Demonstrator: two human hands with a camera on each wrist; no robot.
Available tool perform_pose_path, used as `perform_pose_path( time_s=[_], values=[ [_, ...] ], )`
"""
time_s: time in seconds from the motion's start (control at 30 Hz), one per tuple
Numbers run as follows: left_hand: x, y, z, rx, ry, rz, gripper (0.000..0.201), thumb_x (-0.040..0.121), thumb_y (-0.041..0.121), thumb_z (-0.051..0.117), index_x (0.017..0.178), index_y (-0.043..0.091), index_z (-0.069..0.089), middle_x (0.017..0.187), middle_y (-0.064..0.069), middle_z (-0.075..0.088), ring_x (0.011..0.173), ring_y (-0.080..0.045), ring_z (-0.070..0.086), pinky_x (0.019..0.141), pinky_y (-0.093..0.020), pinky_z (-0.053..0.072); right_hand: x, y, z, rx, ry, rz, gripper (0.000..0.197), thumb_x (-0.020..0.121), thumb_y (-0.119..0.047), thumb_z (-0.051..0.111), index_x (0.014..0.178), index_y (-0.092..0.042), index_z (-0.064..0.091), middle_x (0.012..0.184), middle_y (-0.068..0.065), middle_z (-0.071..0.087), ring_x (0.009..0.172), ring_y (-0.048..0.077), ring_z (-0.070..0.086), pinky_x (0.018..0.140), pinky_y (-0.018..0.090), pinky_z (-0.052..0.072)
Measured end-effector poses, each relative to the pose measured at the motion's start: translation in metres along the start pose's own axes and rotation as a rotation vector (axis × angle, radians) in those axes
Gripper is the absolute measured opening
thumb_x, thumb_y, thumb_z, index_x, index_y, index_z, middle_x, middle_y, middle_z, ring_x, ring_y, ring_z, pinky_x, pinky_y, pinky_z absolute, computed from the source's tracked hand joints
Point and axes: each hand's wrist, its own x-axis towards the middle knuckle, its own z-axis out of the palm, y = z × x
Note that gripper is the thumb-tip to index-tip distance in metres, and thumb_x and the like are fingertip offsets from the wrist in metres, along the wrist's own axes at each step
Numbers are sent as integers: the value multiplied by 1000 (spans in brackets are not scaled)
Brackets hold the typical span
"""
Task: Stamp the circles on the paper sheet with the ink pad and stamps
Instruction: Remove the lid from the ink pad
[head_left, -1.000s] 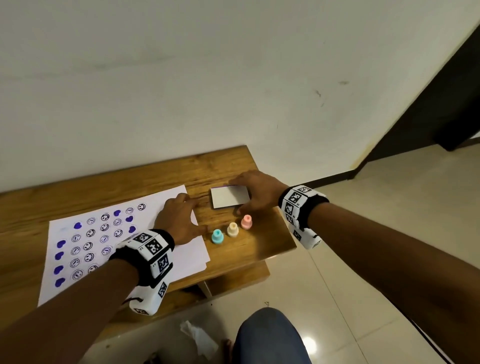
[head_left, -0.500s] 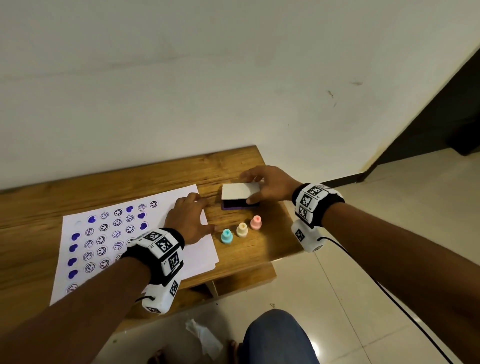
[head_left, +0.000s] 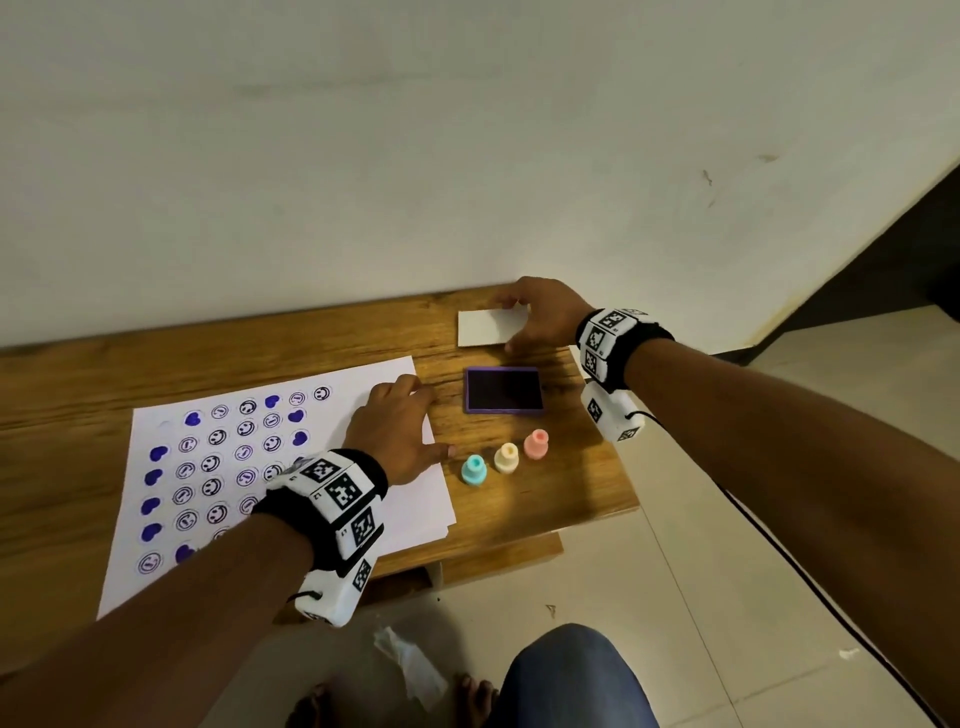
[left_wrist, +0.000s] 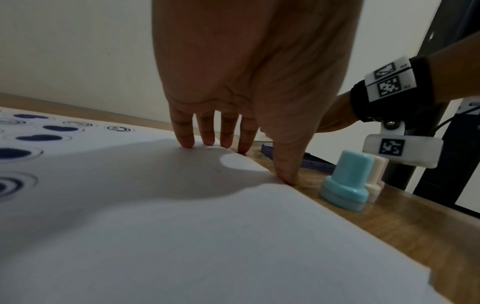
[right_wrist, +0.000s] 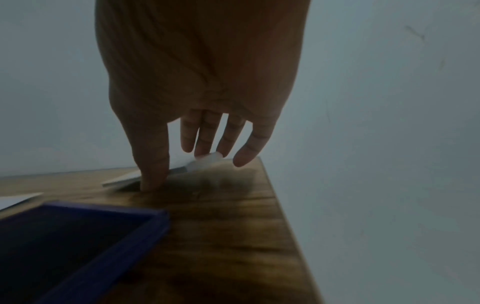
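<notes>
My left hand (head_left: 390, 427) lies flat on the paper sheet (head_left: 156, 566), holding nothing. My right hand (head_left: 540, 317) pinches the white lid (head_left: 480, 328). The ink pad (head_left: 504, 389) is open.

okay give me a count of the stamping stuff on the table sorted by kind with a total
Stamps: 3, a blue stamp, a cream stamp and a pink stamp
Ink pad: 1, uncovered
Ink pad lid: 1, under the right hand
Paper sheet: 1, under the left hand
Total: 6
</notes>
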Motion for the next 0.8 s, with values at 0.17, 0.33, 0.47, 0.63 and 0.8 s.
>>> perform_pose_path(
  time_s=[0.17, 0.33, 0.47, 0.63, 0.8],
  values=[
    [-2, -1, 2, 4, 11, 12, 78, 76, 58, 67, 140, 22, 41, 149, -3, 35, 135, -28, 34, 106, -44, 40, -1, 0, 10, 1, -37, -21, 77, 68, -22, 89, 137, -17, 57, 140, 2, 56, 128, 22, 51, 99, 25, 38],
    [-6, -2, 1, 4, 20, 38, 79, 77, 59, 65, 141, 20, 40, 150, -4, 36, 135, -27, 36, 107, -42, 40, -24, -3, -3, 17, -2, -72, 66, 72, -16, 85, 134, -19, 60, 131, 2, 61, 118, 20, 56, 87, 22, 38],
    [-15, -7, -3, -33, 0, 61, 80, 80, 56, 63, 145, 20, 35, 156, -3, 29, 142, -25, 28, 113, -39, 30, -59, -26, -14, 46, -17, -143, 50, 78, -18, 81, 125, -24, 66, 119, -1, 66, 98, 12, 57, 84, 28, 50],
    [-27, -16, -10, -60, 19, 77, 73, 83, 55, 59, 145, 21, 38, 159, -1, 24, 147, -23, 18, 117, -40, 21, -109, -73, -2, -122, -48, -332, 39, 81, -28, 78, 119, -23, 71, 112, -4, 69, 93, 9, 57, 73, 24, 42],
    [-50, -13, -18, -131, 91, 130, 50, 86, 42, 62, 132, 24, 53, 150, -1, 40, 138, -24, 35, 111, -41, 31, -145, -95, 21, -281, -111, -375, 40, 84, -35, 74, 122, -24, 68, 117, -5, 69, 103, 15, 64, 77, 26, 51]
  ],
)
